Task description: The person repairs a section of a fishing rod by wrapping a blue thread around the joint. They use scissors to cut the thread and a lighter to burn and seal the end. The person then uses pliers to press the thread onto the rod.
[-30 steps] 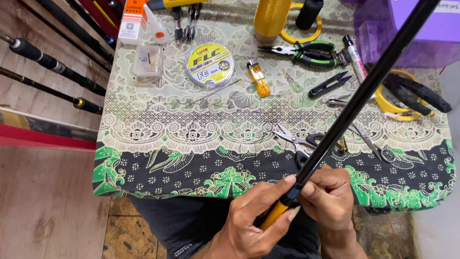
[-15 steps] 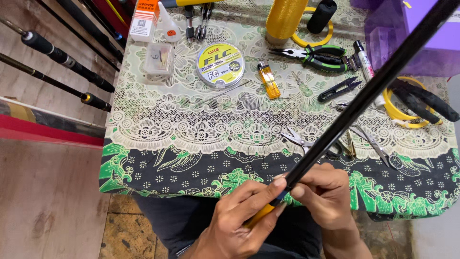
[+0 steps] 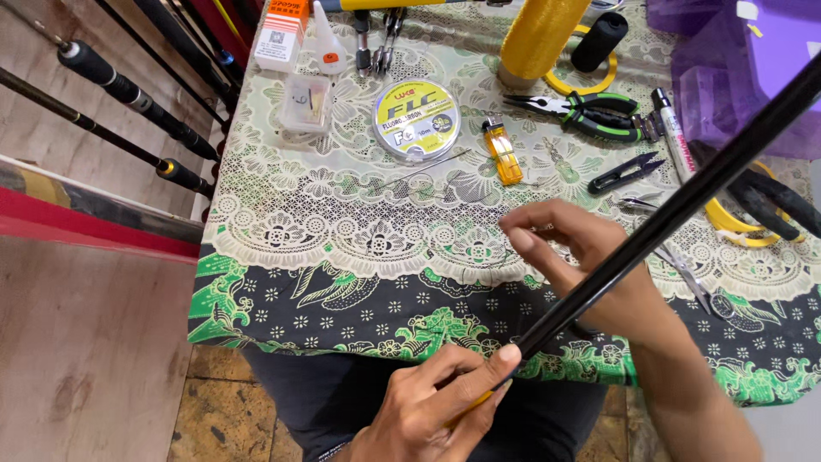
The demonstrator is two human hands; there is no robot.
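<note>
My left hand [image 3: 428,411] grips the lower end of a long black rod [image 3: 684,205], where a yellow-orange section shows under the fingers. The rod slants up to the right, across the table and out of frame. My right hand [image 3: 581,257] is off the rod and hovers behind it over the lace-pattern tablecloth [image 3: 342,239]. Its fingers point left and nothing shows in them. They are nearest a thin wire [image 3: 423,171] lying in front of a round spool of fishing line [image 3: 416,120].
On the cloth lie an orange lighter [image 3: 503,151], green-handled pliers [image 3: 590,111], black thread snips [image 3: 624,173], a marker pen [image 3: 676,141], a yellow thread cone [image 3: 543,34] and a small clear box [image 3: 305,104]. A purple plastic box [image 3: 753,60] stands back right. More rods [image 3: 128,85] lean at left.
My right hand has let go of the rod's lower end and moved up over the tablecloth. The left hand keeps its grip, and the view has shifted closer.
</note>
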